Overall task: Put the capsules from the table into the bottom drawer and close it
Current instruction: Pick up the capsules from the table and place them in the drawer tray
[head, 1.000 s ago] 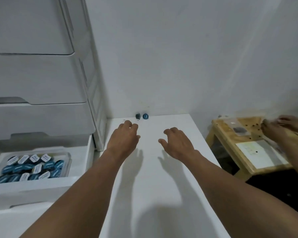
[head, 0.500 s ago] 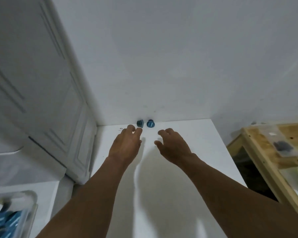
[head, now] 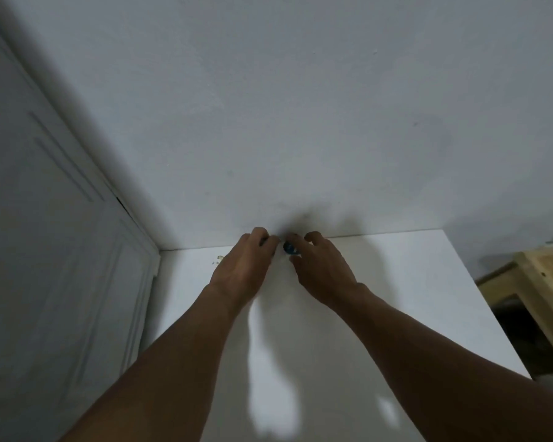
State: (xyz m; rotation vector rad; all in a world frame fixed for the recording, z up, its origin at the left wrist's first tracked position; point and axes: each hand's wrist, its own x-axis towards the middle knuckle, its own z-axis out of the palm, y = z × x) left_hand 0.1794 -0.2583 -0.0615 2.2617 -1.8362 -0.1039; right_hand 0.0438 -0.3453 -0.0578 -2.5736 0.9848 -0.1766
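White panelled side of a tall drawer cabinet [head: 61, 266] fills the left of the view, standing against the left edge of a flat white tabletop [head: 412, 314]; none of its drawers shows here. Just right of the cabinet's corner, a few small pale specks [head: 218, 258] lie on the table near the wall. Next comes the left hand [head: 241, 269], reaching to the far edge of the table where it meets the plain grey-white wall [head: 300, 106]. Its fingers are curled and drawn together at the tips, but whether they grip anything is hidden by the hand itself. Between the two hands sits a small round blue capsule [head: 289, 248], at the very back of the table by the wall. The right hand [head: 324, 269] is just beside it, thumb and forefinger closing around the capsule and apparently touching it, the other fingers loosely curved above. Only this one capsule can be made out. Both bare forearms stretch over the table and cast shadows on it. At far right, a light wooden stool or low table [head: 546, 282] stands apart from the white one.
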